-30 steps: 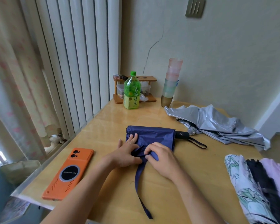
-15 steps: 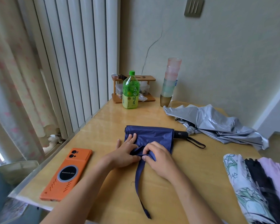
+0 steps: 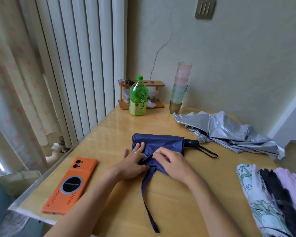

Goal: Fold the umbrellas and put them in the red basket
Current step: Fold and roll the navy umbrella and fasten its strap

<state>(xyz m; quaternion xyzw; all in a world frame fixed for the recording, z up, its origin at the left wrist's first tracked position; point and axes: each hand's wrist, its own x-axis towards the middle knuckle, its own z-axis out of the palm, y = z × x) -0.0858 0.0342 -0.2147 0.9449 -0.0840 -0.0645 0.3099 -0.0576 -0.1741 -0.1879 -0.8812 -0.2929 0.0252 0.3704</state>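
Little has shifted in the last second. The collapsed navy-blue fabric umbrella [image 3: 161, 142] still lies mid-bench [image 3: 178, 202]. The left hand [image 3: 133, 161] presses it with straight fingers, and the right hand [image 3: 173, 163] pinches a fold beside the loose strap [image 3: 146, 194]. Wrapping probably comes next; no red basket is in view.

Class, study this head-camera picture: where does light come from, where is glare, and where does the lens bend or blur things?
Head view: daylight comes from the left through the curtain; a pale sheen lies on the table near the bottle; the blinds lean and fan out, wide-lens distortion; the folded umbrellas at the right edge look stretched and soft; the blue umbrella is sharp.
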